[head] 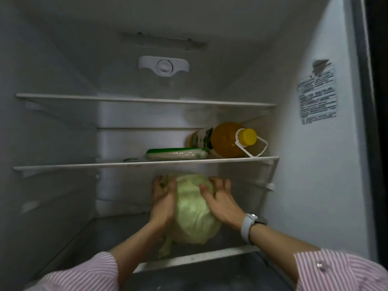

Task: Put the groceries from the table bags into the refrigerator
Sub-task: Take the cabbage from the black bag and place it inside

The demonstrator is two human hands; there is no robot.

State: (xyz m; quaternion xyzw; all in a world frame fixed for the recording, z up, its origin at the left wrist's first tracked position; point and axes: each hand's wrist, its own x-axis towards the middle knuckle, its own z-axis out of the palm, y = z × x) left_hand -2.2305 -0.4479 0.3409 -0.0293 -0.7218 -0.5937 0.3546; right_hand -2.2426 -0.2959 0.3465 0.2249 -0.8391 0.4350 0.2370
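The refrigerator fills the view, its door out of sight and its white interior dim. 3 shelves cross it: a top shelf, a middle shelf and a bottom shelf nearest the camera.

On the right inner wall, near the front, a printed label carries many lines of small dark text, too blurred to read; its top corner is peeled. High on the far wall sits a white control dial, with no marking that can be read.

A pale green cabbage is under the middle shelf, over the middle of the bottom shelf, with a loose leaf trailing at its near left side; whether it rests fully on the shelf cannot be told. The left hand presses against its left side with the fingers curled over the far top. The right hand lies on its right side, fingers bent and gripping the top. Both hands hold the cabbage between them. The right wrist wears a watch with a white band. Both sleeves are pink and white striped.

On the middle shelf, at the far right, a bottle of orange-yellow liquid lies on its side, its yellow cap and white carry handle pointing to the near right. Its label is too blurred to read. Just left of it, touching or nearly so, lies a flat pale packet with green edging; no writing on it can be made out.
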